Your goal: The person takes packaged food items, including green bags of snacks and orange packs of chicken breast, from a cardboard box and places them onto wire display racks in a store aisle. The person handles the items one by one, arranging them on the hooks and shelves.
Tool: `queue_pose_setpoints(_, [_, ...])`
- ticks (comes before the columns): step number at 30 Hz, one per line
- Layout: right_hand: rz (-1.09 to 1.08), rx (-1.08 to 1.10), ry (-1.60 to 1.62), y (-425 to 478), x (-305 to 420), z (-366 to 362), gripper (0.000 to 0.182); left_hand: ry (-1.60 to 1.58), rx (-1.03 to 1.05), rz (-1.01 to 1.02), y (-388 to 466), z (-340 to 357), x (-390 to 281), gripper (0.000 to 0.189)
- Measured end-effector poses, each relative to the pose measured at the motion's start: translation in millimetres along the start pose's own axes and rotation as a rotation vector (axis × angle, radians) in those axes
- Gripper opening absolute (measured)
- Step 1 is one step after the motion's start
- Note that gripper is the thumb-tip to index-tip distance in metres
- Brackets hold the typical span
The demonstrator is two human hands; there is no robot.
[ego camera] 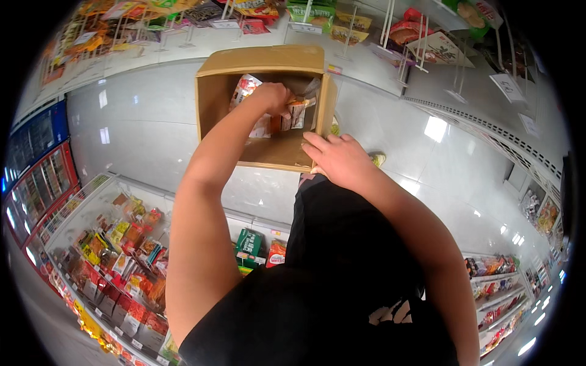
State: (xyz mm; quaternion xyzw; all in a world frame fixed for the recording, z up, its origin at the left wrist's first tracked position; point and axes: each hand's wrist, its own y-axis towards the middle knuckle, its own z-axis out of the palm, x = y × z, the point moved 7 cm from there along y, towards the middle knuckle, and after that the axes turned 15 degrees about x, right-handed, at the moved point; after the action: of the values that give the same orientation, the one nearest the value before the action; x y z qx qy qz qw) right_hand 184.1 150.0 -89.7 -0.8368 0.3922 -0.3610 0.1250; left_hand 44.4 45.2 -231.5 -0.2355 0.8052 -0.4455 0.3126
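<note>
An open cardboard box (261,59) stands before me with several printed snack packets (247,87) inside. My left hand (274,98) reaches down into it, over the packets; its fingertips are partly hidden, so whether they grip a packet cannot be told. Beside that hand, a packet with white and brown print (297,114) lies towards the box's right side. My right hand (336,155) grips the near right corner of the box, its fingers over the cardboard rim.
Hooks with hanging snack bags (311,16) line the shelf beyond the box. A display of packaged foods (132,247) is at lower left. Perforated shelving (485,123) runs along the right, with more stocked shelves (494,288) below. Glass-door coolers (46,178) stand far left.
</note>
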Motion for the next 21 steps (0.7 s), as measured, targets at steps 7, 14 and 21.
queue_pose_setpoints(7, [-0.086,-0.057,0.267,-14.9,-2.3,-41.9,0.050,0.192,-0.177,-0.087,-103.7,-25.4,-45.2,0.028])
queue_pose_setpoints(14, [-0.125,-0.455,0.070,-42.7,2.9,-102.0,0.064,0.460,-0.410,-0.170,-189.6,-40.2,-88.7,0.010])
queue_pose_setpoints(21, [-0.148,-0.387,-0.168,-26.4,43.1,-123.1,0.072,0.630,-0.700,-0.146,-268.1,-67.6,-153.3,0.008])
